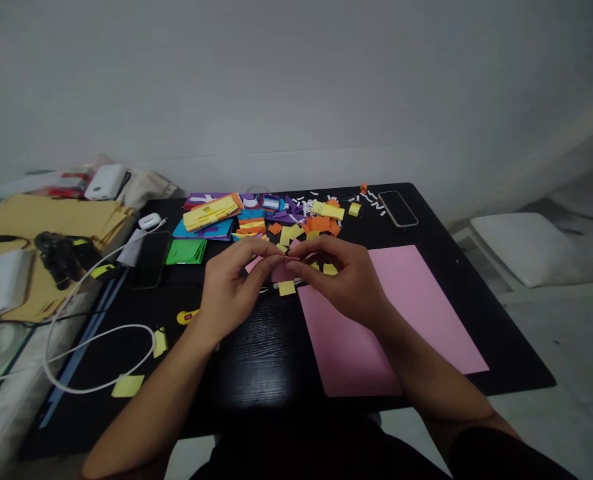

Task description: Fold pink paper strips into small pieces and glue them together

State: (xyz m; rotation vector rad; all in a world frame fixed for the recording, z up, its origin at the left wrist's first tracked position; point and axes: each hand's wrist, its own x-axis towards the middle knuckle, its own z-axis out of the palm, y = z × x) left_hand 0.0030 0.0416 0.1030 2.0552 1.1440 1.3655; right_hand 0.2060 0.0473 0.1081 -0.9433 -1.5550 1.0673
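Both my hands meet over the middle of a black table (256,360). My left hand (234,283) and my right hand (344,273) pinch a small pink piece of paper (280,272) between their fingertips, fingers curled closed around it. Just below the fingers lies a small yellow paper square (286,288). A large pink sheet (391,313) lies flat under and to the right of my right hand.
Behind the hands lies a heap of coloured paper scraps (306,223), a stack of folded coloured paper (211,215) and green paper (186,251). A phone (398,208) lies far right. A white cable (101,340), earbud case (149,221) and brown envelopes (51,220) lie left.
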